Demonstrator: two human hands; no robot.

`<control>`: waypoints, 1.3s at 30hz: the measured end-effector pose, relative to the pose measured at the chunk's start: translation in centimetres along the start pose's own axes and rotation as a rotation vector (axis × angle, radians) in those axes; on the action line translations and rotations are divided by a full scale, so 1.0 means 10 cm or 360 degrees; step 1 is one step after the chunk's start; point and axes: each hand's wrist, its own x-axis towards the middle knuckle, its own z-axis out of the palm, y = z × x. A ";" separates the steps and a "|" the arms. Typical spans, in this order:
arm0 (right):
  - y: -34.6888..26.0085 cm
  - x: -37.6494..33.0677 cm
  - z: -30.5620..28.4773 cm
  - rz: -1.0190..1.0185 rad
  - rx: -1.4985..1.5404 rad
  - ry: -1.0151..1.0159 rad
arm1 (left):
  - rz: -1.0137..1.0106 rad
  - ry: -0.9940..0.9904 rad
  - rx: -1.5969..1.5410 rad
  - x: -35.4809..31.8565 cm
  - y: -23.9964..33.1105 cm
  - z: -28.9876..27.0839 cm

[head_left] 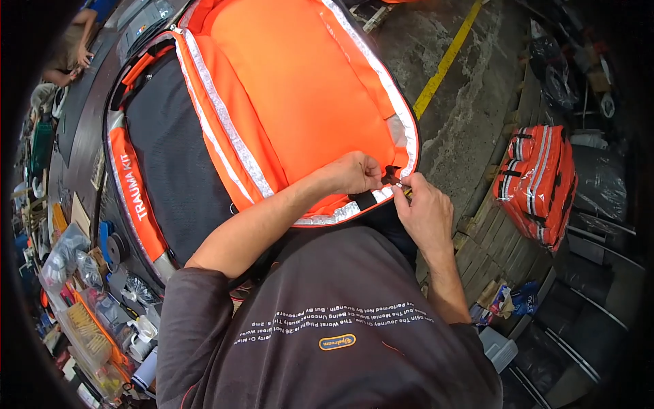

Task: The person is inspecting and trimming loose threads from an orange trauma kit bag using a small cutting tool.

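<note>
Black strap [363, 200] at orange bag [293, 88] edge pinched by left hand [354, 174] fingers, steadied; buckle [392, 176] gripped by right hand [426, 211] fingertips, likely for threading.

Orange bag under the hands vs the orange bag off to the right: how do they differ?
The bag under the hands lies open flat, its plain orange lining showing; the bag on the right is shut. The left hand and right hand work at the open bag's edge; the other sits untouched. Both are orange with reflective strips.
</note>
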 end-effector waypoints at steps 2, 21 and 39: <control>0.01 0.00 0.04 0.0008 -0.0013 -0.0006 | 0.0029 -0.0015 -0.0064 -0.01 0.00 -0.01; -0.08 -0.02 -0.03 0.0084 0.0078 -0.0059 | 0.0073 0.0019 0.0006 0.01 -0.09 0.04; -0.10 0.08 0.01 -0.0167 -0.0130 -0.0065 | -0.0036 0.0059 -0.0032 -0.09 0.06 -0.01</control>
